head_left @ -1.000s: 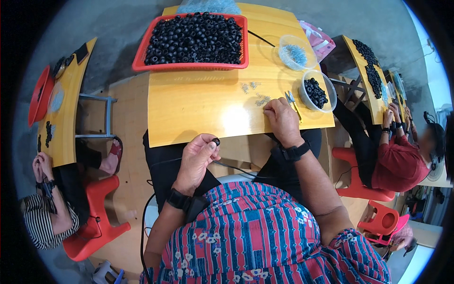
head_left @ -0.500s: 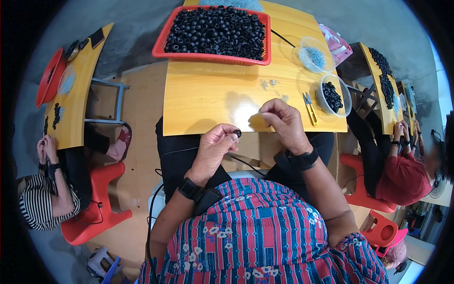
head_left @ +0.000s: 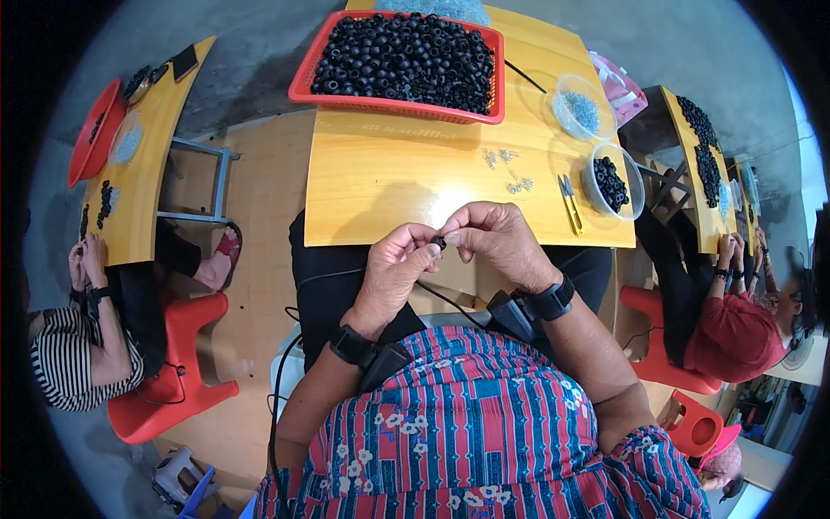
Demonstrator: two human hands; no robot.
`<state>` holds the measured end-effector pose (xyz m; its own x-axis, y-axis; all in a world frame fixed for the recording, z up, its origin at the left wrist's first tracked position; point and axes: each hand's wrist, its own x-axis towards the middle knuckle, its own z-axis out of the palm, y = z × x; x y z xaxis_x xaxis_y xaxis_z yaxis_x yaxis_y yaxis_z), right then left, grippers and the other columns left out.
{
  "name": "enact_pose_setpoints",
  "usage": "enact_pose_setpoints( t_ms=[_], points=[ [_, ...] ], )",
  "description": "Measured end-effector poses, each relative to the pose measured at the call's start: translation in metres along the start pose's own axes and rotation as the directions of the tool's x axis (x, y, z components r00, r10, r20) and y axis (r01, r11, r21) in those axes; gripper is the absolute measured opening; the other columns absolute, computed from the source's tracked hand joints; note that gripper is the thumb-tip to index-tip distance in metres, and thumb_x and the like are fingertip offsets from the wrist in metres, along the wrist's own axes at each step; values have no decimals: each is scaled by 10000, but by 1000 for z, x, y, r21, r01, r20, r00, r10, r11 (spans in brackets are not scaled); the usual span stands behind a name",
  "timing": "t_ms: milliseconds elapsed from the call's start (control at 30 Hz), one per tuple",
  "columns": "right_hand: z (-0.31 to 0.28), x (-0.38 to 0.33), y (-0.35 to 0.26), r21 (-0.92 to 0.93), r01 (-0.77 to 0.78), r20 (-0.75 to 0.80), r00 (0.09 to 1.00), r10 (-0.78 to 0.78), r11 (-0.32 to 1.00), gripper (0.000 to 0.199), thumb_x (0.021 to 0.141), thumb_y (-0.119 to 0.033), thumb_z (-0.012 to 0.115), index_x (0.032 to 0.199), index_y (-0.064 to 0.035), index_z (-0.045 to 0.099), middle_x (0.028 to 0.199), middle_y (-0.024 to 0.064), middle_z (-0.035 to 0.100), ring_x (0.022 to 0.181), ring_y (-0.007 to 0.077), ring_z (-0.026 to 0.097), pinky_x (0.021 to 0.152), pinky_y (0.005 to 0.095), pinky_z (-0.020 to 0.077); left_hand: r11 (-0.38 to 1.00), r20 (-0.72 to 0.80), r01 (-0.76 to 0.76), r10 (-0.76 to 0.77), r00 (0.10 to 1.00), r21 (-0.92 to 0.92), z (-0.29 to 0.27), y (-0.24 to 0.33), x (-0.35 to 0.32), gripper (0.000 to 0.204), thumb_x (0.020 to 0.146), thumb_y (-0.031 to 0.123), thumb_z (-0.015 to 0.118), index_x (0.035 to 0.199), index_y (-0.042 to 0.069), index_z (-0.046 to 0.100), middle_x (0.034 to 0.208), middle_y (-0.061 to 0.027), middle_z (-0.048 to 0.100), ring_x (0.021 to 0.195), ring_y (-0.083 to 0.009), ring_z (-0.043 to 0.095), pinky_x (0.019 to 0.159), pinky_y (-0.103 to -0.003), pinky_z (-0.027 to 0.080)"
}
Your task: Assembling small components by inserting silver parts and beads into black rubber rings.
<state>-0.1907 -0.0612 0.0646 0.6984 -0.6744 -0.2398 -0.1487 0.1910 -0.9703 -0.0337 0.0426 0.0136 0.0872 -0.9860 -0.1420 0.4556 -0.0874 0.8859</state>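
Note:
Just past the table's near edge, my left hand (head_left: pixel 393 272) pinches a small black ring-shaped part (head_left: pixel 440 243) between thumb and fingertips. My right hand (head_left: pixel 501 244) meets it there, thumb and forefinger pressed together against the part. Whether a tiny piece sits in the right fingertips is hidden. Loose small clear pieces (head_left: pixel 510 160) lie on the yellow table (head_left: pixel 372 190) beyond my right hand. To their right are yellow-handled thread snips (head_left: pixel 571 206) and a clear tub (head_left: pixel 639 192) holding black parts.
A red basket (head_left: pixel 406 113) heaped with black parts stands at the table's far side. Behind the snips, another clear tub (head_left: pixel 558 104) holds small clear pieces. Black cables (head_left: pixel 454 303) hang below the table edge. People work at yellow tables left and right, on red chairs (head_left: pixel 186 355).
My right hand has come left and down to the black part, its fingertips now touching it. The left hand keeps its pinch, and the view has shifted slightly.

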Motion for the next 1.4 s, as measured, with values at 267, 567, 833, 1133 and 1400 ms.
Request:
enact_pose_setpoints(
  t_ms=[267,567,833,1133,1400],
  points=[
    [0,1,-6,25,-81,12,997,80,996,75,859,-55,665,902,2,642,758,13,629,600,64,545,567,202,460,999,-1,-40,40,999,33,1,2,1,150,908,113,615,1014,8,599,811,4,593,717,-68,567,682,-213,487],
    [10,2,-8,51,-77,-26,997,78,996,89,846,-68,686,863,12,649,754,17,643,605,57,540,553,197,448,992,-26,-61,65,998,112,0,4,0,108,905,73,598,992,9,597,831,4,595,732,-63,564,680,-207,467],
    [10,4,5,231,-70,50,997,60,971,79,833,-82,704,874,-41,650,762,1,644,651,55,543,581,186,435,999,-2,-44,44,999,21,-1,3,0,110,897,62,610,992,7,601,852,-10,608,732,-72,575,687,-209,483],
    [-3,19,-19,79,-102,0,995,102,992,87,816,-69,709,879,-28,665,729,4,636,640,58,554,577,208,440,999,45,-43,44,998,-4,-7,6,8,130,893,49,618,1016,11,596,873,-13,600,762,-79,583,718,-233,515],
    [-50,78,-56,-845,140,-239,765,-599,516,124,760,-31,643,879,-33,681,817,167,608,765,341,611,684,409,489,994,-1,-48,48,999,-100,-18,1,14,165,881,4,611,1045,-6,594,881,-11,592,756,-64,570,696,-208,513]
  ],
)
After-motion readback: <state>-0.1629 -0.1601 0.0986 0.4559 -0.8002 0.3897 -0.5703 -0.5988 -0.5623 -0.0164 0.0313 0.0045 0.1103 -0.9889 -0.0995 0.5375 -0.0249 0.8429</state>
